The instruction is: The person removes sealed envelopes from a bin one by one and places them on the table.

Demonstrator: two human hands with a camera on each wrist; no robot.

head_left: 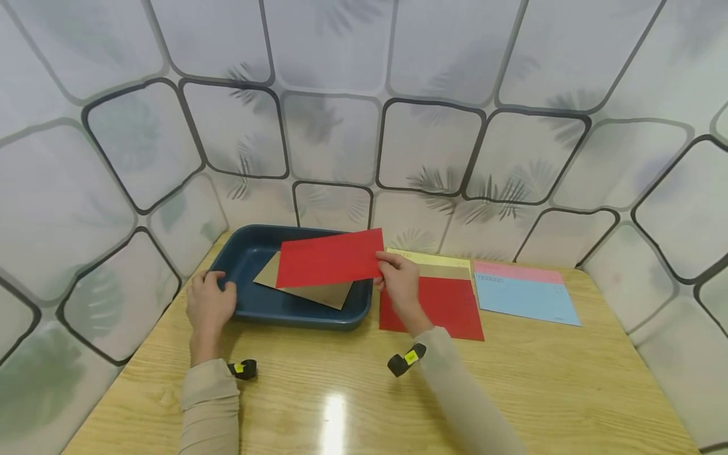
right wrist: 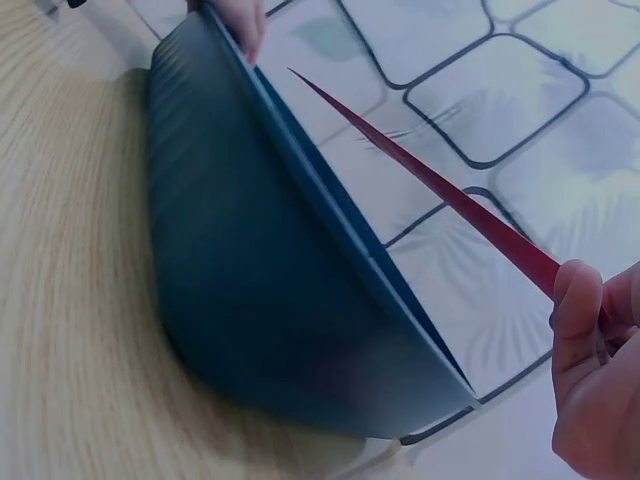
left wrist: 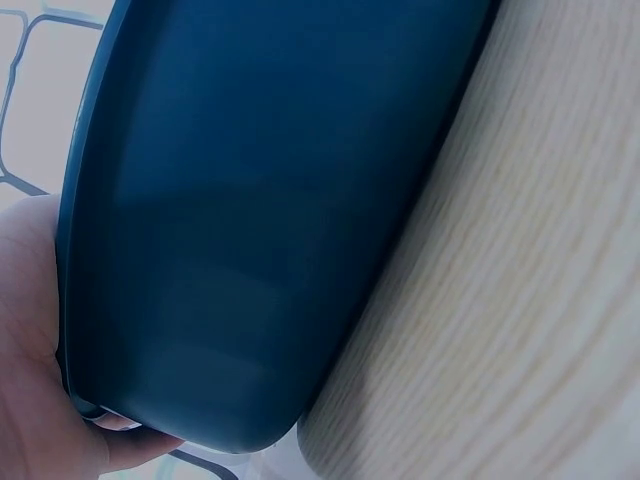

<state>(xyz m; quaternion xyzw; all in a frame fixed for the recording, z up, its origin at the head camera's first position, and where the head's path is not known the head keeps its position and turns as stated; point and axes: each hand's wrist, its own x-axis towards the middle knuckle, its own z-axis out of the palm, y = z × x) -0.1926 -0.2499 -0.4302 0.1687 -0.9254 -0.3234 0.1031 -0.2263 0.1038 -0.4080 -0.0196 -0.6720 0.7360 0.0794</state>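
My right hand (head_left: 400, 281) pinches a red envelope (head_left: 330, 259) by its right end, between thumb and fingers. The envelope is held above the dark blue plastic tray (head_left: 318, 320), and the right wrist view shows it edge-on, higher than the rim. Inside the tray a brown envelope (head_left: 324, 295) lies askew, partly hidden under the red one in the head view. My left hand (head_left: 210, 302) grips the tray's rim at the left end. From the left wrist, that hand (left wrist: 35, 350) appears with its fingers wrapped over the tray's edge (left wrist: 240, 250).
Right of the tray, another red envelope (head_left: 440, 306) lies on the wooden table (head_left: 318, 385), overlapping a brown one (head_left: 446, 271) and a yellow one (head_left: 429, 258). Further right, a light blue envelope (head_left: 526, 297) overlaps a pink one (head_left: 520, 272). A patterned curtain (head_left: 332, 139) stands behind the table.
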